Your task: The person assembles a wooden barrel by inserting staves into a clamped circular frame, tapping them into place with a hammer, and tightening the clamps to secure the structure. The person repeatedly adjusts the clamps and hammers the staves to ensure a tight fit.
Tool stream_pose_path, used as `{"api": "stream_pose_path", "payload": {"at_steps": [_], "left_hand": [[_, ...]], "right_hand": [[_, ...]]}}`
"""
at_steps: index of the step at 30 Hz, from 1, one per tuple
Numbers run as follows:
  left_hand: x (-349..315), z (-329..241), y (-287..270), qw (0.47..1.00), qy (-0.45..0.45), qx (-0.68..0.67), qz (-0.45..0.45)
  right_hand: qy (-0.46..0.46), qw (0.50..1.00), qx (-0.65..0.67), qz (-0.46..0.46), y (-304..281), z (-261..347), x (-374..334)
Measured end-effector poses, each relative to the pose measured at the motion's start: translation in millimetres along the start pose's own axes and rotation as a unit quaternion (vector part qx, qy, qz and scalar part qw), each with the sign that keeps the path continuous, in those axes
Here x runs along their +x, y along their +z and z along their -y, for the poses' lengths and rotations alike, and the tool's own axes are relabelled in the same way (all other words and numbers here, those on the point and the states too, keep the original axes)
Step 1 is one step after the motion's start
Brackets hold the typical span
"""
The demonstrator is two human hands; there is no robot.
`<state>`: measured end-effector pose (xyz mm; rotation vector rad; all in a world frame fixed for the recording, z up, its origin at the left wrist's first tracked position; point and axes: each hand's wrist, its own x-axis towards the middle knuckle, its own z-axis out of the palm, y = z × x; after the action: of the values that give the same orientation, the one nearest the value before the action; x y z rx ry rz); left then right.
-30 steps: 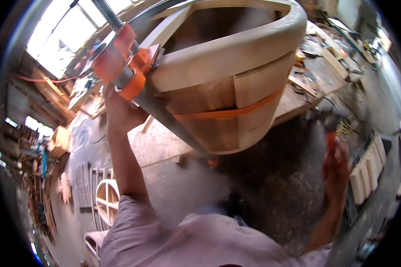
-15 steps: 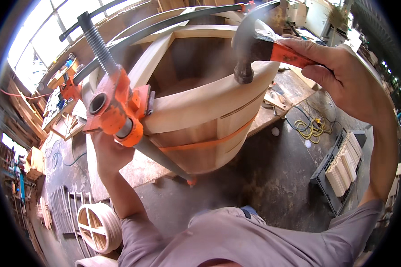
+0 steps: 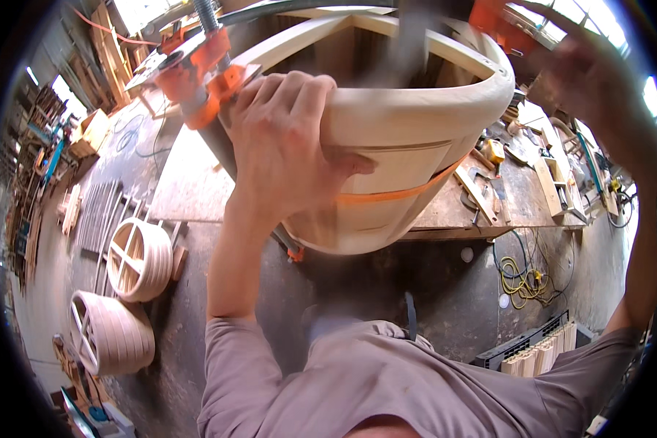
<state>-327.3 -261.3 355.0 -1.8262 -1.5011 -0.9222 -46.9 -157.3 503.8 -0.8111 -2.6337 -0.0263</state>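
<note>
A large pale wooden tub-like frame (image 3: 409, 164) with a thick rounded rim and an orange band (image 3: 394, 196) stands in front of me. My left hand (image 3: 281, 139) grips its near rim, fingers over the top and thumb against the outer side. Close beside those fingers, an orange bar clamp (image 3: 201, 80) with a threaded screw is fixed at the rim's left end. At the upper right my right hand (image 3: 595, 80), smeared by motion, is closed round the orange handle of a hammer (image 3: 500, 25). The hammer's dark head is a blur above the tub's opening.
The tub rests on a workbench (image 3: 186, 193), with hand tools and a wooden box on its right part. A coiled yellow cable (image 3: 518, 281) lies on the floor at right, near a dark crate (image 3: 540, 350) of wood strips. Round wooden frames (image 3: 113, 336) stand at lower left.
My left hand has left the clamp's underside and now grips the tub's rim. The hammer has been raised and blurs with motion. The view has shifted, showing more of the bench at right.
</note>
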Motion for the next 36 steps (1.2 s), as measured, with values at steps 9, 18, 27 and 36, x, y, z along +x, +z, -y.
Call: {"api": "stream_pose_path", "payload": {"at_steps": [9, 18, 27, 36], "left_hand": [[-6.1, 7.9, 7.3, 0.999, 0.016, -0.009, -0.049], [-2.5, 5.6, 8.8, 0.998, 0.029, -0.001, -0.046], [-4.8, 8.9, 14.5, 0.996, 0.04, -0.011, -0.08], [-76.8, -86.9, 70.7, 0.958, -0.095, -0.138, -0.235]], "right_hand": [[-0.186, 0.979, -0.08, 0.009, 22.9, 18.2, 4.2], [-0.049, 0.997, 0.038, -0.043, 32.0, -3.4, -9.3], [-0.057, 0.942, -0.327, -0.046, 5.8, -2.7, -24.5], [-0.028, 0.989, -0.14, 0.026, 23.5, -2.2, -21.8]]}}
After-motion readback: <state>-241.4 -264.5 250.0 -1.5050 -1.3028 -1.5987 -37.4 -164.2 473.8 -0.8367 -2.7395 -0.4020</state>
